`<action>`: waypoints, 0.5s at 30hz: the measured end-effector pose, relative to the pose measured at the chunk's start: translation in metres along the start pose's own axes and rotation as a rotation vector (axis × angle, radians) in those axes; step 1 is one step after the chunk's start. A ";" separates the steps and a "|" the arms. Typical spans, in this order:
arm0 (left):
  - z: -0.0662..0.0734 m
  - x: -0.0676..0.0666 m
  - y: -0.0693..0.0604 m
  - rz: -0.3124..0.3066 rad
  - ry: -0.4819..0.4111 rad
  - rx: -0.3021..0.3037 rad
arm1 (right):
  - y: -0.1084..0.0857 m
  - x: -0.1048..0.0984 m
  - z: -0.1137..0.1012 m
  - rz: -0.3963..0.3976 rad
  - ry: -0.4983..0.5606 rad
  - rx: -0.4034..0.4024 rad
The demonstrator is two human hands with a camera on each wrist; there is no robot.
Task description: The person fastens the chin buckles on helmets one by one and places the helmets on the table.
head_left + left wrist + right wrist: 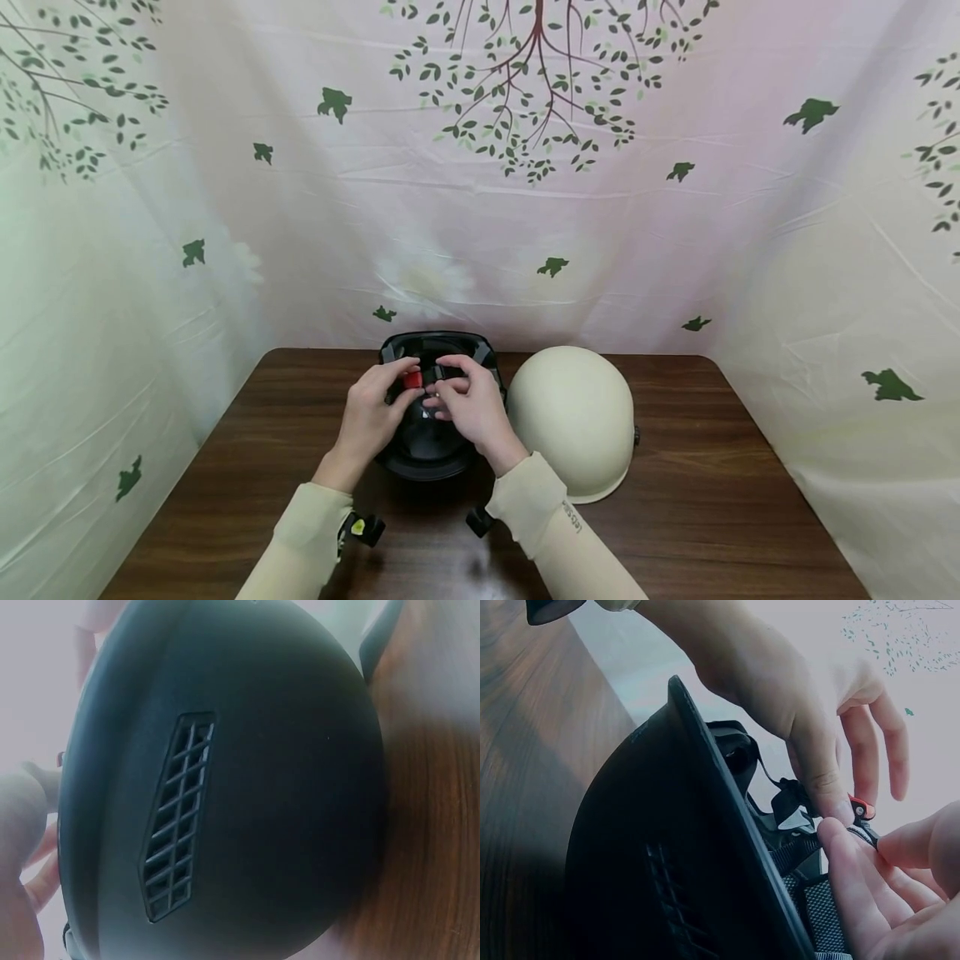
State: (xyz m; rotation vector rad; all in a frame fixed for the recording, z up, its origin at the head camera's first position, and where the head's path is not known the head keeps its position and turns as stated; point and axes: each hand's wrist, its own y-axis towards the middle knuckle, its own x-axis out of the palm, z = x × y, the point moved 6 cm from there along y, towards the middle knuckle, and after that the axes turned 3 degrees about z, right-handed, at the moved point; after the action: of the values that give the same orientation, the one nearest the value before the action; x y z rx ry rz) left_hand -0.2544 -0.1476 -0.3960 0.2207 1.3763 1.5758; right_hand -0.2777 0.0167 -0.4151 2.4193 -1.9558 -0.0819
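A black helmet (427, 454) lies crown-down on the wooden table, its hollow facing up, with straps inside. Over it, my left hand (367, 412) pinches the red part of a chin-strap buckle (412, 380) between thumb and fingers. My right hand (476, 408) is close on the other side, its thumb and fingers pinching the black strap end by the buckle (862, 808), as the right wrist view shows. Both hands' fingertips nearly meet there. In the left wrist view, the helmet's shell with a vent grille (176, 817) hides most of the hands.
Just right of the black helmet stands a cream helmet (573, 421), dome up, close to my right wrist. The brown table (697, 467) ends at a leaf-printed cloth (480, 225) hung behind and at both sides.
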 end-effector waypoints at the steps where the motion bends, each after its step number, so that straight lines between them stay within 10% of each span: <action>1: 0.000 0.000 0.000 0.000 0.001 0.001 | 0.000 0.000 0.000 0.002 -0.003 -0.002; 15: 0.001 -0.003 0.003 -0.010 -0.004 0.010 | 0.001 -0.002 -0.005 0.044 -0.191 -0.141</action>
State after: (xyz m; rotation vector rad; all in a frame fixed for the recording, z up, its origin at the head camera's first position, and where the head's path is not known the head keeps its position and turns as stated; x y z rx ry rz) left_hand -0.2539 -0.1489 -0.3913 0.2225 1.3807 1.5603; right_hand -0.2783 0.0187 -0.4099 2.3548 -1.9989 -0.4500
